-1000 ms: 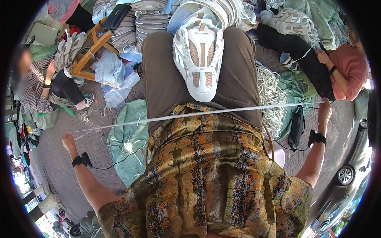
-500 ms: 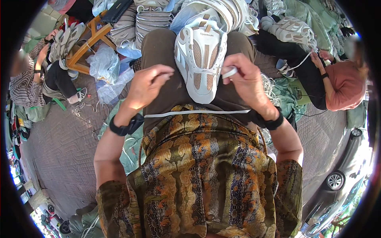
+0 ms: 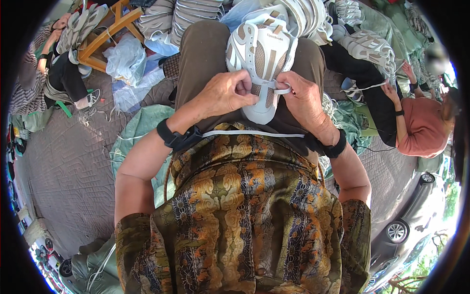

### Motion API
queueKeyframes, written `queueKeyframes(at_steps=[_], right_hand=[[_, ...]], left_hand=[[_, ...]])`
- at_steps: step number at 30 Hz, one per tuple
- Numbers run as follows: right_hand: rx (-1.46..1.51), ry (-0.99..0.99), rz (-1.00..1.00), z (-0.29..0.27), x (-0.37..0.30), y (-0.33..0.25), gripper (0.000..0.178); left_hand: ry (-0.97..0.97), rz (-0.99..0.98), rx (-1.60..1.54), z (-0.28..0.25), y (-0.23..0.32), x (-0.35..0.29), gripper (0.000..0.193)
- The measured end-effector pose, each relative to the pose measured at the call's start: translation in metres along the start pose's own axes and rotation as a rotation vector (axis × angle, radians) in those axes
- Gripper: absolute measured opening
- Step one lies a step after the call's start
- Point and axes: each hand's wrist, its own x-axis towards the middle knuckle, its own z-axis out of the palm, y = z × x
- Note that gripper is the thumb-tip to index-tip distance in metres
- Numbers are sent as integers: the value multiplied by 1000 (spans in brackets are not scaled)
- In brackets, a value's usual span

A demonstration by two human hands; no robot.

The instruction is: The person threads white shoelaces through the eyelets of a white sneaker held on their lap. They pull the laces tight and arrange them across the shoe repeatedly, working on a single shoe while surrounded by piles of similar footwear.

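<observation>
A white and tan sneaker rests between my thighs, its toe pointing toward me. My right hand pinches a flat white shoelace at the right side of the shoe's lacing area. At the opposite side, my left hand has curled fingers, with the thumb reaching over the shoe's front; what those fingers hold, if anything, is hidden. A stretch of white lace runs across my lap below both wrists.
Stacked sneakers stand beyond my knees, beside a wooden stool and a clear plastic bag. At right a person in a pink top handles a laced sneaker. Another person sits at left. A car stands at lower right.
My left hand has moved right and closed in on the sneaker. My right hand has brought the shoelace against the shoe's right side. The view has shifted slightly.
</observation>
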Motion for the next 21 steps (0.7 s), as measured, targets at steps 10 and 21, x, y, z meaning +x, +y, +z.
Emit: queueKeyframes(at_steps=[10, 21], right_hand=[[-20, 46, 33, 5, 0, -9, 14], [-74, 51, 33, 11, 0, -8, 10]], left_hand=[[86, 95, 83, 11, -13, 1, 38], [27, -7, 102, 15, -8, -4, 25]])
